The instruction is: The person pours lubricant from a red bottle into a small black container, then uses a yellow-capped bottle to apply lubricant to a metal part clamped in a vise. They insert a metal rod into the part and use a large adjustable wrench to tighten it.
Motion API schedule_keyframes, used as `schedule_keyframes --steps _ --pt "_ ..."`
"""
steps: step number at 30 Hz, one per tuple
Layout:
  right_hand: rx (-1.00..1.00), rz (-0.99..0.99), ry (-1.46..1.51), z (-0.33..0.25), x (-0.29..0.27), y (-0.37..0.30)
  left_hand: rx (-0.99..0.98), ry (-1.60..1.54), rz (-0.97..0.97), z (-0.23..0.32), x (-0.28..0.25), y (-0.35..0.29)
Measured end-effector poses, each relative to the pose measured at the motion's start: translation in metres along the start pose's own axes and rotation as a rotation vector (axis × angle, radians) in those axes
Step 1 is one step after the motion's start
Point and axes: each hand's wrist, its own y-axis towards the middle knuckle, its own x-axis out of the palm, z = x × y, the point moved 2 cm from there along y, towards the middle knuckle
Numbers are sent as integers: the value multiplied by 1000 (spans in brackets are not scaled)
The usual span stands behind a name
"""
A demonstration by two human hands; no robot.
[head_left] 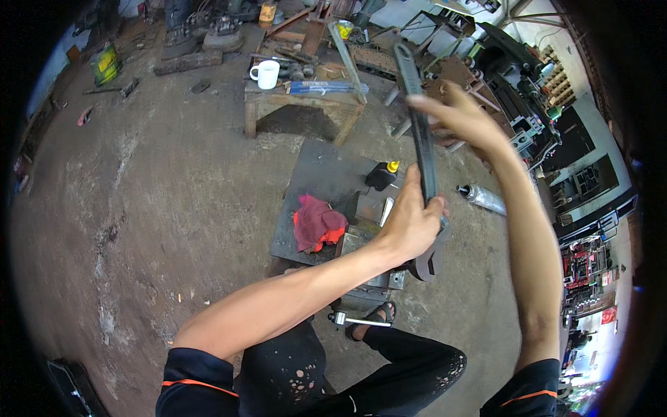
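Note:
A large dark adjustable wrench [421, 139] stands tilted in front of me, its holed handle end up and its jaw end low. My left hand [415, 222] is closed around the lower part of the handle, just above the jaws. Beside the upper handle is my right hand [465, 118], open with fingers stretched out and somewhat blurred; I cannot tell whether it touches the steel. Below the wrench sits a metal bench vise [354, 243], partly hidden by my left hand and forearm, with its bar handle [361, 320] toward me.
The vise's dark plate [313, 167] carries a maroon and red rag [318, 224] and a black bottle with yellow cap [381, 175]. Beyond stands a low wooden table [278, 104] with a white mug [265, 74]. A silver cylinder [483, 198] lies to the right; machinery [514, 83] stands far right.

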Motion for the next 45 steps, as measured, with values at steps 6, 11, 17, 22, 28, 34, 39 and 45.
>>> schedule_keyframes --steps 6,11,17,22,28,34,39,45 --pt "-384 -109 11 -128 113 -14 -132 310 -89 39 -62 -45" --pt "-940 -265 225 -178 120 -207 -500 1228 271 148 -174 -217" --pt "-891 244 451 -98 65 -350 -67 683 502 158 -155 -285" --pt "-583 559 520 -78 97 -397 39 706 99 127 -90 -203" --pt "88 1022 1452 75 68 -455 121 869 -149 125 -56 -96" --pt "493 1254 1659 243 17 -332 89 763 -91 121 -70 -71" --pt "597 628 1242 254 6 -119 237 653 389 138 -125 -77" --pt "238 -38 160 38 96 33 251 842 904 146 -208 -79"
